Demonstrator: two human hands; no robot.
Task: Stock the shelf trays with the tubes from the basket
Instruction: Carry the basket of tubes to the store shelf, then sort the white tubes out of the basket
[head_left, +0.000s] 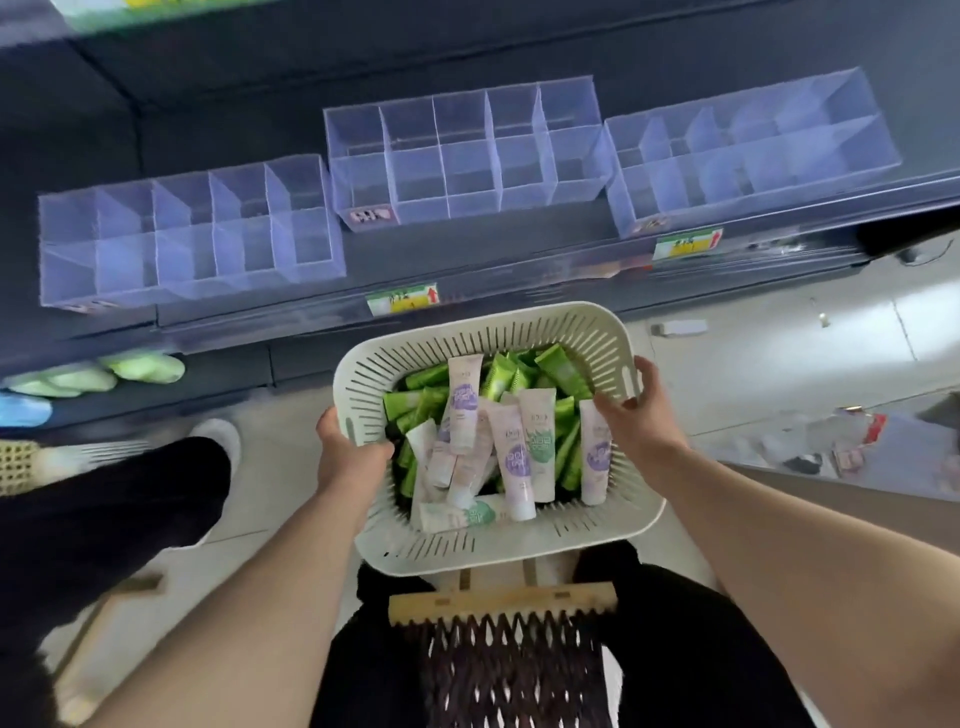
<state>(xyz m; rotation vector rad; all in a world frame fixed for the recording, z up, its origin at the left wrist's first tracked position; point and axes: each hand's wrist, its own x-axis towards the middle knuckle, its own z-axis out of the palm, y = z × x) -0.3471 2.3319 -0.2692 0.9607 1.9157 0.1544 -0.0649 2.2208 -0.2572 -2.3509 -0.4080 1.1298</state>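
A white slotted basket sits low in the middle of the view, full of pale tubes with purple or green labels and green tubes. My left hand grips the basket's left rim, thumb inside. My right hand holds the right rim with the fingers curled over the edge. Three clear divided trays stand empty on the dark shelf: a left tray, a middle tray and a right tray.
Price tags sit on the shelf's front edge. Green and blue packs lie on a lower shelf at left. A wooden stool with dark netting is under the basket. My legs in dark trousers and a shoe are on the tiled floor.
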